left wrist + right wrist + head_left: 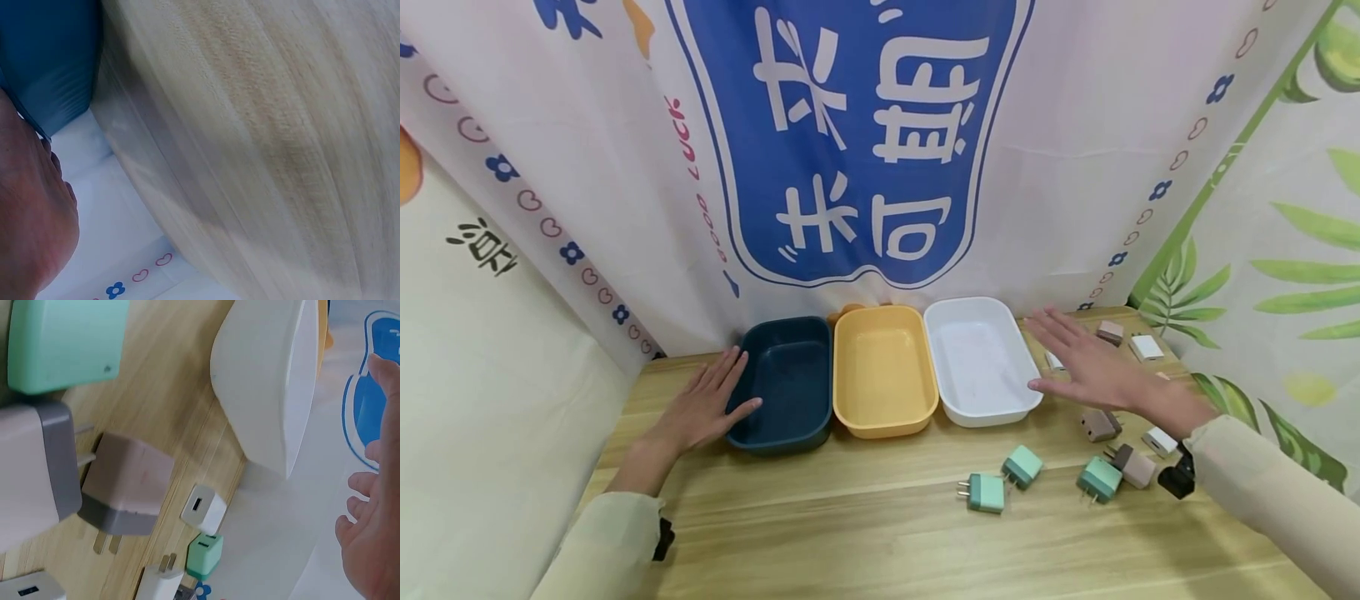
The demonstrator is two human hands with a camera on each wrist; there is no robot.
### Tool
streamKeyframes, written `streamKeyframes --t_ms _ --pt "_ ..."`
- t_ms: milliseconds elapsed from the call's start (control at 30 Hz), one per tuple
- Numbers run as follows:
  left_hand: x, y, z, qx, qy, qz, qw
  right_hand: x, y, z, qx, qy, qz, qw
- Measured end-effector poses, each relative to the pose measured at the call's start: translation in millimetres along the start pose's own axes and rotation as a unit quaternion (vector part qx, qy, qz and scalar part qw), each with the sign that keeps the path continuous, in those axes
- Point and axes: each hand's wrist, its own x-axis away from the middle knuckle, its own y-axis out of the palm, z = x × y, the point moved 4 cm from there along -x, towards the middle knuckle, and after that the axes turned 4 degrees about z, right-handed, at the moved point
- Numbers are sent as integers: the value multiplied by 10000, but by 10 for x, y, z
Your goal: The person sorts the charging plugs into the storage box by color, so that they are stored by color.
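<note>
Three shallow plastic bins stand side by side: a dark blue bin (786, 387), a yellow bin (883, 367) and a white bin (981, 358). With fingers straight, my left hand (700, 408) lies along the left rim of the dark blue bin; the left wrist view shows it beside the bin's wall (53, 62). My right hand (1093, 367) is spread to the right of the white bin, its thumb near the rim, above several plug chargers. In the right wrist view, a mauve charger (128, 481) lies on the table below that hand. Both hands hold nothing.
Two green chargers, one a green charger (986, 492), lie in front of the white bin. More green, white and brown ones, such as a white charger (1146, 347), are scattered at right on the wooden table (820, 533). A printed curtain (1060, 167) hangs directly behind the bins.
</note>
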Motion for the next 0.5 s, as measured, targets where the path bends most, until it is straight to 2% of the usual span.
streamKeyframes --t_ms 500 --pt "-51 13 -15 -5 -37 -64 10000 56 1 -377 -242 -770 237 9965"
